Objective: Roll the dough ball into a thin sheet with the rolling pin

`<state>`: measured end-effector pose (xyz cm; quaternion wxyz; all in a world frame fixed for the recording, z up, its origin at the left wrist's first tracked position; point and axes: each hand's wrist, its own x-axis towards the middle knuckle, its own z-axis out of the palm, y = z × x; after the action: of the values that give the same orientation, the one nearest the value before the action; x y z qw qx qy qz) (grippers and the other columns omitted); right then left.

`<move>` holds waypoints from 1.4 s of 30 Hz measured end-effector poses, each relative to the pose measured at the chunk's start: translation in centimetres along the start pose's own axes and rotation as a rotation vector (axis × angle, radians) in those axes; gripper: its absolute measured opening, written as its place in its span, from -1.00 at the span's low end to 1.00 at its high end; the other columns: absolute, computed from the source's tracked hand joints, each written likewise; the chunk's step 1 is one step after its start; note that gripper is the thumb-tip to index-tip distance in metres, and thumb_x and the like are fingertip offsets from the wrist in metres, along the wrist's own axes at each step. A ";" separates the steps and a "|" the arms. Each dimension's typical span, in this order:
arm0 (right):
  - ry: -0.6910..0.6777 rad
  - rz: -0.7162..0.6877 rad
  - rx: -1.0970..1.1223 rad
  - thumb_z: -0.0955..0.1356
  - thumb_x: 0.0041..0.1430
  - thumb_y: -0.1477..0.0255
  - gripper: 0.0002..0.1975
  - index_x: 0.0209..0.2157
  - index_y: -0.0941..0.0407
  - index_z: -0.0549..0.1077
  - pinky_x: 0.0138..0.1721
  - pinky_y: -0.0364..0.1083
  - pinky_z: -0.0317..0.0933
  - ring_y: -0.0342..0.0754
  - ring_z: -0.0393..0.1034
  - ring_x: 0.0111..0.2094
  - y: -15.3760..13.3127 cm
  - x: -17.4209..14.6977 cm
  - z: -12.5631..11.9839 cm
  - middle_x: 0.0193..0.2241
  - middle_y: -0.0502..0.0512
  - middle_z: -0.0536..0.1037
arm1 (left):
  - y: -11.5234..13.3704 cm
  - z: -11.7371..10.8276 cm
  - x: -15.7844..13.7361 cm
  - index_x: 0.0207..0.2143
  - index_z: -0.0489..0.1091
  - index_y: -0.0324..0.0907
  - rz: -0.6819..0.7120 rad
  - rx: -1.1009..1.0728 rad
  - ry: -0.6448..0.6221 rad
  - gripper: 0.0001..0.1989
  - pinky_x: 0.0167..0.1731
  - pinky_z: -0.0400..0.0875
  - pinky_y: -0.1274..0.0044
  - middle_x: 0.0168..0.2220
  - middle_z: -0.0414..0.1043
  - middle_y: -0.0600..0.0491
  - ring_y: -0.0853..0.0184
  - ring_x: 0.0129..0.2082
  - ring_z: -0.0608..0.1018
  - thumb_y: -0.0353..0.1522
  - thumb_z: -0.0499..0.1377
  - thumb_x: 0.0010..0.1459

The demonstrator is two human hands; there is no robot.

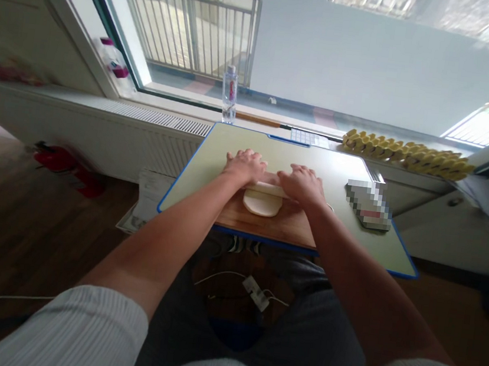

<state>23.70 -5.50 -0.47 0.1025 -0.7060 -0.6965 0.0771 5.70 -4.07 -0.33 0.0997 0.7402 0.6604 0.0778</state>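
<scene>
A pale tabletop (pixel 203 160) with a blue rim is set beside a window sill (pixel 183 97), and the room is lit through a wide window (pixel 288 46). A wooden board (pixel 286 227) is laid at the near edge of the tabletop. On the board a flat piece of dough (pixel 262 204) is placed, its far side overlapped in view by a pale rolling pin (pixel 269 189).

The pin is covered by 2 hands: the left hand (pixel 245 166) and the right hand (pixel 302 184) are both laid over it palm down, partly opened, fingers reaching forward rather than clenched. The tabletop is extended past the hands toward the sill and to both sides; the right side is shared with what seems to be a phone (pixel 369 205), its surface pixelated.

By the far edge, a capped bottle (pixel 229 95) is stood, with clear liquid held inside. A 2nd bottle (pixel 114 59), purple-capped, is seen farther left.
</scene>
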 end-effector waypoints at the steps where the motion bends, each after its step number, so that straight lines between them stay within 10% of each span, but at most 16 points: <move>1: -0.001 0.002 0.003 0.24 0.36 0.13 -0.35 0.32 0.21 0.44 0.33 0.28 0.11 0.34 0.29 0.29 0.0 0.3 0.0 0.34 0.40 0.42 | -0.1 0.1 0.3 0.29 0.39 -0.05 -0.004 -0.001 0.011 -0.43 0.36 0.09 -0.12 0.40 0.30 -0.18 -0.06 0.37 0.33 -0.08 -0.16 0.45; 27: -0.003 0.007 -0.017 0.20 0.40 0.16 -0.38 0.31 0.20 0.45 0.28 0.26 0.16 0.33 0.34 0.26 -0.1 -0.5 -0.2 0.29 0.41 0.47 | 0.0 0.0 -0.6 0.21 0.44 -0.06 0.021 -0.001 0.090 -0.47 0.31 0.25 0.03 0.31 0.39 -0.16 0.01 0.31 0.40 -0.10 -0.15 0.46; 42: 0.086 -0.182 -0.221 0.14 0.52 0.26 -0.55 0.19 0.05 0.52 0.31 0.23 0.04 0.25 0.25 0.32 -0.5 -8.9 -1.1 0.29 0.31 0.48 | 0.5 0.5 -6.7 0.27 0.42 0.02 -0.003 0.048 0.093 -0.44 0.32 0.21 0.03 0.39 0.35 -0.09 0.00 0.34 0.38 -0.05 -0.15 0.45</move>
<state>23.34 -14.43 0.44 0.0603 -0.6496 -0.7568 -0.0398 5.55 -10.76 -0.61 0.0511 0.7370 0.6671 0.0961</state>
